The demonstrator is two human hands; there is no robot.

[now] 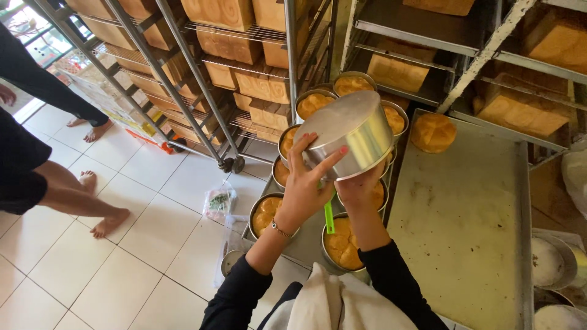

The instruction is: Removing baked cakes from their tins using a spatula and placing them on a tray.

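Both hands hold a round metal baking tin (350, 135) tipped upside down above a tray. My left hand (304, 184) grips its left side with fingers spread over the wall. My right hand (359, 186) supports it from below and also pinches a green plastic tool (329, 216) that points down. Beneath lies a metal tray (306, 241) of round tins with golden bread (343, 242). One loose round loaf (433, 132) rests at the far end of a large flat metal tray (465, 232) on the right.
Wheeled wire racks (202, 91) stacked with square loaves stand behind, more shelves (520, 67) at right. Two barefoot people (55, 183) stand on the white tiled floor at left. A plastic bag (219, 201) lies on the floor. Empty floured tins (550, 263) sit at lower right.
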